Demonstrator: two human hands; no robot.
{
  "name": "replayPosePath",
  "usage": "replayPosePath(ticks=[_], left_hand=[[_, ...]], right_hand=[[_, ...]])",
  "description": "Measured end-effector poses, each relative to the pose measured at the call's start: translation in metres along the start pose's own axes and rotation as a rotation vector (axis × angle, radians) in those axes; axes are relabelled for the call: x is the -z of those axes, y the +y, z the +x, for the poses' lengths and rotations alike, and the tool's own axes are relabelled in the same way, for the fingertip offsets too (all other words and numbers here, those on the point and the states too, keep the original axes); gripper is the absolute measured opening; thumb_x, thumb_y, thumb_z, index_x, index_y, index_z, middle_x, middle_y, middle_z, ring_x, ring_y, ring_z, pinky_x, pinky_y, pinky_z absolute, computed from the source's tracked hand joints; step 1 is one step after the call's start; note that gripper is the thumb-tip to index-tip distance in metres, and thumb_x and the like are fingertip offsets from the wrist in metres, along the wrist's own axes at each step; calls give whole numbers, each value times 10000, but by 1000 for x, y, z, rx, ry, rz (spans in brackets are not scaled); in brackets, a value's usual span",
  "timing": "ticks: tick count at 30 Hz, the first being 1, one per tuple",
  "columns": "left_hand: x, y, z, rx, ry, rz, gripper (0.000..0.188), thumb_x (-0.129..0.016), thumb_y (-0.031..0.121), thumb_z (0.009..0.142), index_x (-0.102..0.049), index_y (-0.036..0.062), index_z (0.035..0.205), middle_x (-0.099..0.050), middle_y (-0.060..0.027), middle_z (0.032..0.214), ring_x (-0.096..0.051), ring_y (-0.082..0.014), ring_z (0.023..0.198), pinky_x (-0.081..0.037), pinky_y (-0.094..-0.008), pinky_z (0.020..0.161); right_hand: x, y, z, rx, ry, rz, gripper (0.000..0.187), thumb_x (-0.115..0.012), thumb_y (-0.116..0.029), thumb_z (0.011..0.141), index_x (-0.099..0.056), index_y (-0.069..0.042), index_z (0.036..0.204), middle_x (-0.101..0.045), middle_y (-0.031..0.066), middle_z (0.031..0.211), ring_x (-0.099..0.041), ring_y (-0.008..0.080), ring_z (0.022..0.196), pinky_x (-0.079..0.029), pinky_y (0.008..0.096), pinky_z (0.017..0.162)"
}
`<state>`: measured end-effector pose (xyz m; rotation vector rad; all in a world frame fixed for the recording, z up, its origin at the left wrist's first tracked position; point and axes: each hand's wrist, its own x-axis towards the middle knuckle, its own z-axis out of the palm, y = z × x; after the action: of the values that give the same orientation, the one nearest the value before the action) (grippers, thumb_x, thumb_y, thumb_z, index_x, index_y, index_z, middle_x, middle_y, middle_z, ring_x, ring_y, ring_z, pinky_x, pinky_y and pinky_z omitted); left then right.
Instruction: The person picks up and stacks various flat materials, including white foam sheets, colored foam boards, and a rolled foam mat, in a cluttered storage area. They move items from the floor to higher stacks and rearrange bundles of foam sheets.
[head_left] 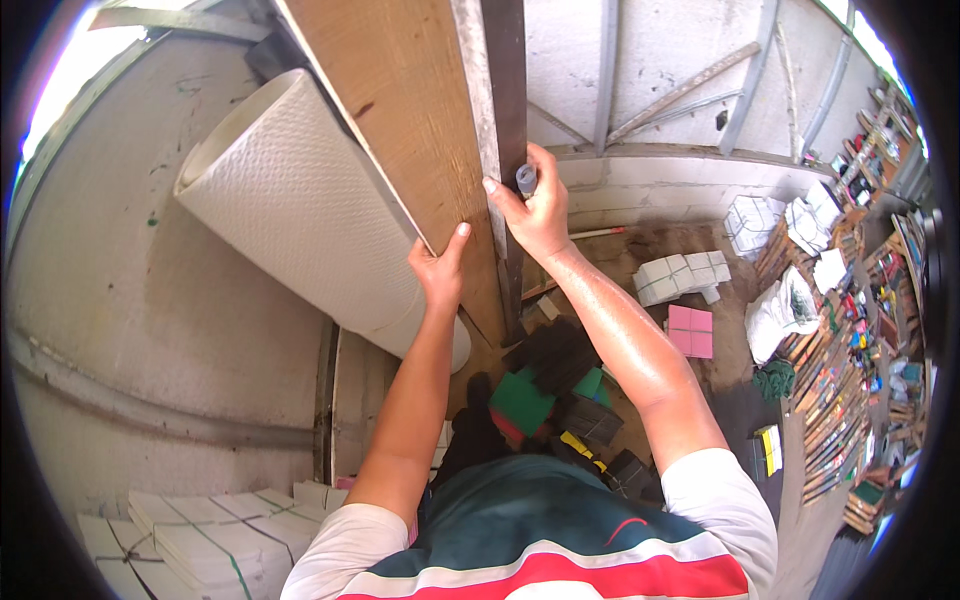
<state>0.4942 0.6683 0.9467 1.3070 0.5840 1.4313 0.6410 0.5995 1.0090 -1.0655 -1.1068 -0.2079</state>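
Observation:
Tall wooden boards stand upright in front of me, leaning close together. My left hand (440, 265) grips the side edge of the wide brown wooden board (405, 110), its thumb lying on the face. My right hand (538, 210) is closed around a narrow dark plank (506, 90) with a pale, worn edge, the thumb pressed on that edge. A short grey cylinder (526, 179), whose kind I cannot make out, shows between the thumb and fingers of this hand. The fingers behind both boards are partly hidden.
A large roll of white textured sheet (300, 200) leans against the wall at left. Tied white bundles (210, 540) lie low left, and more bundles (683, 275) and a pink stack (690, 331) lie at right. Green sheets (522, 403) are by my feet. Piled goods (840, 400) line the far right.

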Motion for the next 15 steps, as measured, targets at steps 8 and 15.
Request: replayPosePath(ticks=[8,15], left_hand=[[-82,-79,67,57,-153,-38,329,-871,180,867,-740,-60,1051,-765,-82,996,-685,-139,875,-553,-305,830],[-133,-185,155,138,-249,-101,345,-862,197,870,-748,-59,1071,-761,-77,1006,-685,-154,905,-544,-314,853]], right_hand=[[31,98,43,-6,84,-79,589,-789,-125,935,-447,17,1394,-643,162,1219,-645,222,1081,-521,371,952],[21,232,70,-94,141,-321,644,-805,-105,905,-445,21,1424,-629,165,1233,-622,228,1114,-503,379,984]])
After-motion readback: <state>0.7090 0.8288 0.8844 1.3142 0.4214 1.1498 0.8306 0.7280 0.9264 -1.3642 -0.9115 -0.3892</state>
